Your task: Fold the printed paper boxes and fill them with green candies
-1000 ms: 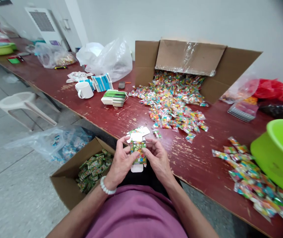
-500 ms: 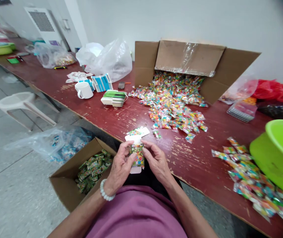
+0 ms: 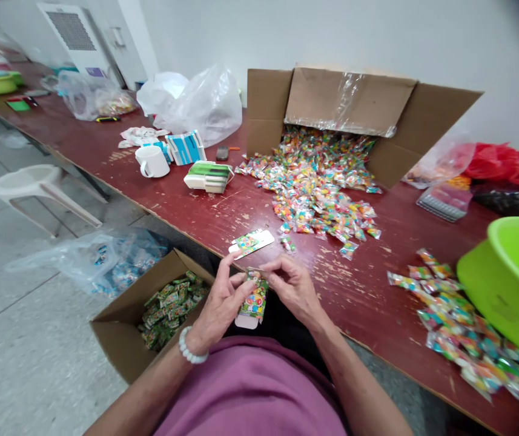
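Observation:
Between my two hands is a small printed candy box (image 3: 255, 300), green and colourful, its white bottom flap hanging open toward me. My left hand (image 3: 225, 297) grips its left side, thumb across the front. At the top right corner, the thumb and fingers of my right hand (image 3: 293, 287) pinch the box's upper edge, where the top flap no longer stands up. Just beyond, a flat carton (image 3: 251, 242) of the same print lies on the red table (image 3: 204, 221). Wrapped candies (image 3: 309, 200) spill across the tabletop from a big cardboard box (image 3: 350, 100).
On the floor at left, an open carton (image 3: 118, 339) holds many small green packs. A lime-green basin (image 3: 509, 284) stands at right beside more wrapped candies (image 3: 463, 327). Farther back are a white mug (image 3: 152, 162), stacked flat cartons (image 3: 208, 177) and plastic bags (image 3: 211, 109). A white stool (image 3: 27, 181) stands left.
The box's white top flap has been folded down, and the box has dropped slightly toward me. The flat carton behind it is now more fully seen.

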Action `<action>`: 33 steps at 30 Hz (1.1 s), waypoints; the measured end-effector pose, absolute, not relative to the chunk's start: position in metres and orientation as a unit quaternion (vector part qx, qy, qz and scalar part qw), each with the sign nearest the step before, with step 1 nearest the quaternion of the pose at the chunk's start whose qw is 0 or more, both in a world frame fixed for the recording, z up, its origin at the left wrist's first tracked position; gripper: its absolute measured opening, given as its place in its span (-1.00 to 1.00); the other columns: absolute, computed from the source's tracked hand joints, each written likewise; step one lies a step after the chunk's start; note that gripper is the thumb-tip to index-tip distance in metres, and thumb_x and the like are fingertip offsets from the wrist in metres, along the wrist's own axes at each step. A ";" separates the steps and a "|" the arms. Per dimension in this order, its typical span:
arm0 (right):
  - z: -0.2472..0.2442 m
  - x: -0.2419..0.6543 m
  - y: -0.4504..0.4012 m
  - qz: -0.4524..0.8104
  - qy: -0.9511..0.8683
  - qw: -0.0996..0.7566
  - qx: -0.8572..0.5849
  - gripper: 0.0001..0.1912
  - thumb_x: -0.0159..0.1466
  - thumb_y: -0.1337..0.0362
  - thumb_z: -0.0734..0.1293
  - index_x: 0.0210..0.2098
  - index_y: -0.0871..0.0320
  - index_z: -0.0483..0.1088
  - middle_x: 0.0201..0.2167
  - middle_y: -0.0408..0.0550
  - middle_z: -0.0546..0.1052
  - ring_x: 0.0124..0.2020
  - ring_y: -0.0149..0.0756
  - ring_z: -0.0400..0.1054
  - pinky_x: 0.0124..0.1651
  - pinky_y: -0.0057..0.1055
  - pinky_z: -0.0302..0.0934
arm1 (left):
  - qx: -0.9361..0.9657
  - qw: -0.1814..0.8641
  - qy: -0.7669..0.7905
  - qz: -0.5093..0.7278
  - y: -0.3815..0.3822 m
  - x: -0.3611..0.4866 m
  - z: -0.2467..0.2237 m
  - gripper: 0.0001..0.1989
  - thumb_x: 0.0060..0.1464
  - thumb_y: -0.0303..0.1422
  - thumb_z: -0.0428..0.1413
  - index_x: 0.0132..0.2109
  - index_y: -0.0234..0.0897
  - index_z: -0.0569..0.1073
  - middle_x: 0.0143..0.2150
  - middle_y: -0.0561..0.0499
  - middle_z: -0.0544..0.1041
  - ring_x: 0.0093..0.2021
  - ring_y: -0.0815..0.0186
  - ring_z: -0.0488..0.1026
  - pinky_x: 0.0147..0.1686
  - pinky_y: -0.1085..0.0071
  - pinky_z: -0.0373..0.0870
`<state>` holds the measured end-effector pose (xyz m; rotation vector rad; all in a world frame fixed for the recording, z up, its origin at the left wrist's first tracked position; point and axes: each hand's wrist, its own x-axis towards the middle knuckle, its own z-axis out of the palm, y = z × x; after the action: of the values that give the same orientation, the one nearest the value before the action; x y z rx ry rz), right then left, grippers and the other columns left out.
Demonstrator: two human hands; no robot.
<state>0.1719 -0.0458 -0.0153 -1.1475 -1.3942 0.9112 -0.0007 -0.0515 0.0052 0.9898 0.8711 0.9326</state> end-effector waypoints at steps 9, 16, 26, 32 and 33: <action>-0.008 0.172 -0.050 0.419 -0.617 0.478 -0.465 -0.76 0.34 0.13 0.33 -0.35 0.13 0.52 -0.34 -0.05 0.56 -0.32 -0.28 0.45 -0.25 -0.37 0.31 | 0.311 0.805 0.428 0.268 -0.048 0.001 -0.004 -0.40 0.19 0.18 -0.05 -0.13 -0.32 0.44 -0.47 -0.02 0.52 -0.69 0.38 0.39 -0.69 0.48 0.33; -0.001 0.174 -0.038 0.472 -0.579 0.463 -0.478 -0.84 0.23 0.17 0.41 -0.33 0.15 0.51 -0.48 -0.15 0.52 -0.48 -0.38 0.37 -0.41 -0.45 0.24 | 0.449 0.729 0.423 0.296 -0.048 0.005 -0.003 -0.40 0.25 0.14 -0.12 -0.11 -0.33 0.46 -0.41 -0.04 0.55 -0.67 0.41 0.40 -0.67 0.52 0.29; -0.001 0.176 -0.042 0.566 -0.500 0.485 -0.441 -0.74 0.20 0.08 0.46 -0.36 0.15 0.49 -0.46 -0.13 0.59 -0.52 -0.37 0.42 -0.43 -0.43 0.29 | 0.496 0.713 0.410 0.280 -0.042 -0.002 -0.006 -0.37 0.24 0.12 -0.06 0.13 -0.32 0.43 -0.41 -0.05 0.54 -0.63 0.39 0.42 -0.64 0.50 0.37; -0.002 0.175 -0.052 0.397 -0.641 0.483 -0.445 -0.87 0.35 0.22 0.32 -0.27 0.09 0.50 -0.17 -0.03 0.63 -0.24 -0.25 0.51 -0.20 -0.32 0.36 | 0.457 0.730 0.412 0.299 -0.045 0.003 -0.008 -0.34 0.24 0.10 -0.03 0.29 -0.23 0.34 -0.43 0.00 0.51 -0.61 0.38 0.41 -0.65 0.51 0.39; -0.003 0.174 -0.052 0.360 -0.657 0.480 -0.457 -0.89 0.34 0.26 0.32 -0.27 0.08 0.50 -0.19 -0.03 0.63 -0.24 -0.25 0.50 -0.19 -0.33 0.35 | 0.456 0.730 0.412 0.299 -0.044 0.003 -0.008 -0.34 0.23 0.10 -0.01 0.29 -0.22 0.34 -0.43 0.00 0.50 -0.60 0.38 0.41 -0.65 0.51 0.39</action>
<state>0.1739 -0.0523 -0.0028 -1.1149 -1.6027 0.8792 0.0033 -0.0443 -0.0082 1.0036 0.9062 0.6582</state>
